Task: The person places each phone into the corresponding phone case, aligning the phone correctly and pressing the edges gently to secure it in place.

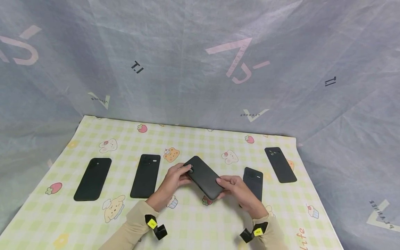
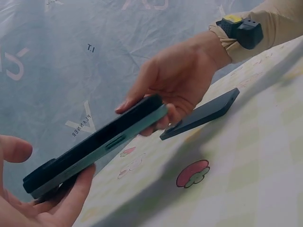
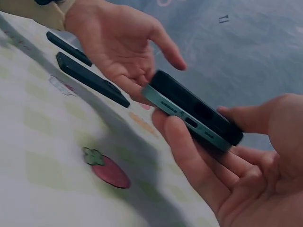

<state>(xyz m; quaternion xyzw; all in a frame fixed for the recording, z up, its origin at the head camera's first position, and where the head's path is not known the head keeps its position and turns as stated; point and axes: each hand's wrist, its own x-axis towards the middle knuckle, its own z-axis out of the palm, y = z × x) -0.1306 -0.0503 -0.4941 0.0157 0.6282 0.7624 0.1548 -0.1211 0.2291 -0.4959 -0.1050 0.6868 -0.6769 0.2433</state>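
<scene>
Black phone (image 1: 204, 177) held between both hands, clear of the counter (image 1: 193, 225), back face up, camera end toward the left hand (image 1: 172, 180). Right hand (image 1: 238, 191) pinched the opposite end, thumb on the back, fingers underneath. Left hand looser: fingers under the camera end, thumb lifted and apart from it in both wrist views, so a support rather than a clamp.

Edge showed a greenish band below the dark upper layer, with a side button (image 2: 114, 141) facing the left wrist and a port (image 3: 191, 123) at the right hand's end. Could not tell whether the layers were separate parts.

Around the hands: one phone (image 1: 145, 176) just left of the left hand, another phone (image 1: 92, 179) farther out; a third phone (image 1: 253, 181) partly hidden behind the right hand, a fourth phone (image 1: 280, 165) beyond it to the right.

Judgement on handling: right pinch carried the security, so it ought to stay firm until the left thumb settled on the rim, off the lenses. Fingertips best beside the button, not on it. Low carriage, slow turning, and a right forearm lifted past the phone behind it seemed wise.
</scene>
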